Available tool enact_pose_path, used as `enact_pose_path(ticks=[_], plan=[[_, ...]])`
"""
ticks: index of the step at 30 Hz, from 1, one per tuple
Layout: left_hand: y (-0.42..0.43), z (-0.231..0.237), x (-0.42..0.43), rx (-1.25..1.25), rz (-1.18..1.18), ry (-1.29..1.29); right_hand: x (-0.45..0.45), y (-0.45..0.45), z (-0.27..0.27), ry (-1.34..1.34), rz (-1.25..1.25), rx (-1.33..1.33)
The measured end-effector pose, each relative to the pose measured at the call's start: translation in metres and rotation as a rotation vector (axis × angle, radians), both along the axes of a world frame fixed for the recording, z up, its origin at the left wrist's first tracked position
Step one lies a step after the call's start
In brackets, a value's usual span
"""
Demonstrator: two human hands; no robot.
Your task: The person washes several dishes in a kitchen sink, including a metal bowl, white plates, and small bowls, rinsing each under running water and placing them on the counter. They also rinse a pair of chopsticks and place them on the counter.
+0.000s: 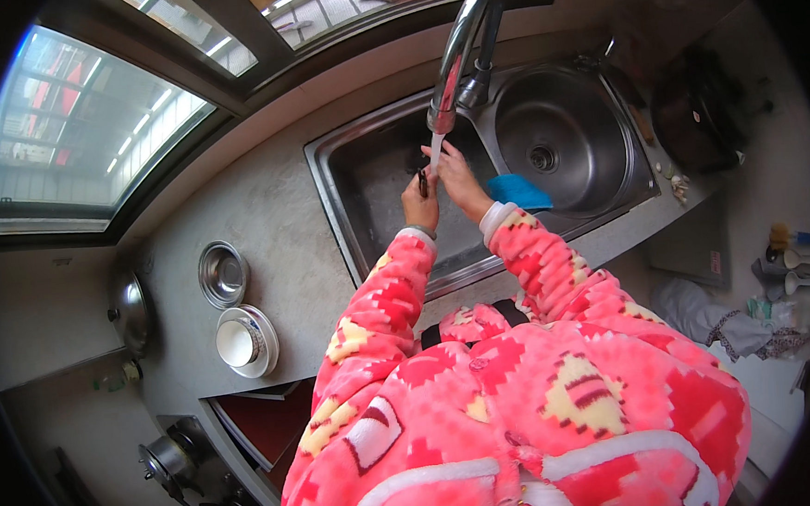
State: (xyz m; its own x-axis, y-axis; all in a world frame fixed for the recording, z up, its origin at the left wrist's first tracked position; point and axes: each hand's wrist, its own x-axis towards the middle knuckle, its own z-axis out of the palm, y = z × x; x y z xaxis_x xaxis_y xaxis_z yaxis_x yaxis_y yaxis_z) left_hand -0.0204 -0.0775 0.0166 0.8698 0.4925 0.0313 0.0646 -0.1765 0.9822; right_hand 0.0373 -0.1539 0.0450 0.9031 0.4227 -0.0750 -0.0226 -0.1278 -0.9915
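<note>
Water runs from the curved chrome faucet (442, 115) onto my hands over the left basin of a stainless steel sink (366, 186). My left hand (421, 202) is closed around the ends of some dark, thin items (423, 182), too small to identify; they point up towards the stream. Beside it, my right hand (457, 177) is under the water with its fingers extended, and whether it also touches the dark items is unclear. A blue cloth (519, 192) lies over the divider between the basins, just right of my right wrist.
Left on the counter are a metal bowl (223, 274) and a white cup (236, 342) on stacked dishes (269, 345). A dark pot (696, 117), a knife with a wooden handle (642, 126) and garlic (679, 186) lie right of the round basin (581, 172). A window (85, 133) stands behind.
</note>
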Motion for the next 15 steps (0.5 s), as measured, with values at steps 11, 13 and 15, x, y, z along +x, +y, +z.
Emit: enact_pose_path(ticks=[11, 13, 15], plan=[[0.012, -0.008, 0.021, -0.21, -0.048, -0.034, 0.006, -0.024, -0.009, 0.516, 0.02, 0.324], [0.017, -0.003, 0.03, -0.21, -0.06, -0.082, -0.004, -0.027, -0.019, 0.729, -0.048, 0.069], [0.016, 0.007, 0.032, -0.324, -0.053, -0.048, -0.013, -0.029, -0.025, 0.865, 0.004, -0.029]])
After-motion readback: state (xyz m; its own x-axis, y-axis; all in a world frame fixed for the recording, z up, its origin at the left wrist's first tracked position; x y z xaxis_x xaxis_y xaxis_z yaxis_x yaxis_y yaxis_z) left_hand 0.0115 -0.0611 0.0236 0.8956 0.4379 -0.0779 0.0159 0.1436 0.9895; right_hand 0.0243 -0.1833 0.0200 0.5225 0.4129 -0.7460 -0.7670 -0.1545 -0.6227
